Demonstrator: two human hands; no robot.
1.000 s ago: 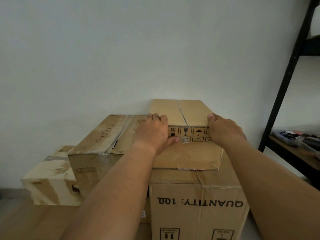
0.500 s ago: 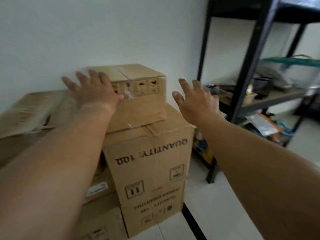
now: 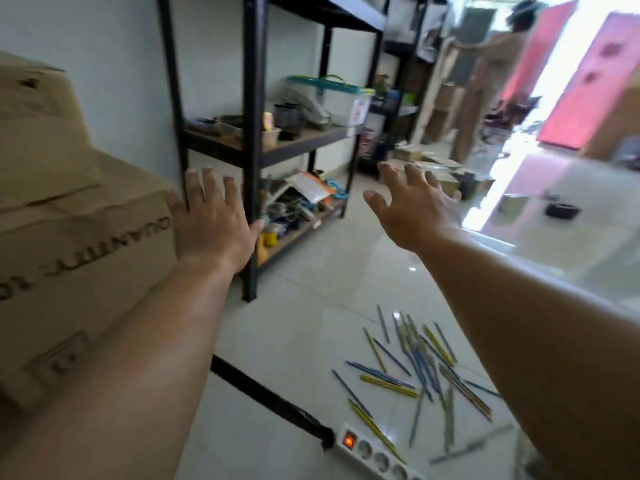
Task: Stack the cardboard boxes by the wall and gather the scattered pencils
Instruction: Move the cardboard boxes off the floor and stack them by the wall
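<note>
The stacked cardboard boxes stand at the left by the wall: a small box (image 3: 38,133) on top of a large box (image 3: 86,258) printed "QUANTITY". My left hand (image 3: 214,220) hovers in the air just right of the large box, fingers spread, holding nothing. Farther right, my right hand (image 3: 412,209) is also raised with straight spread fingers and is empty. Several blue and yellow pencils (image 3: 412,368) lie scattered on the white tiled floor, below and between my forearms.
A black metal shelf rack (image 3: 251,147) full of clutter stands beside the boxes. A white power strip (image 3: 374,455) with a lit red switch and a black cable lies near the pencils. A person (image 3: 485,84) stands far back by pink panels. A dark round object (image 3: 562,210) sits on the floor.
My hands have left the top box and are now in the air. The view has swung right, away from the wall, bringing the shelf rack and the pencils on the floor into sight.
</note>
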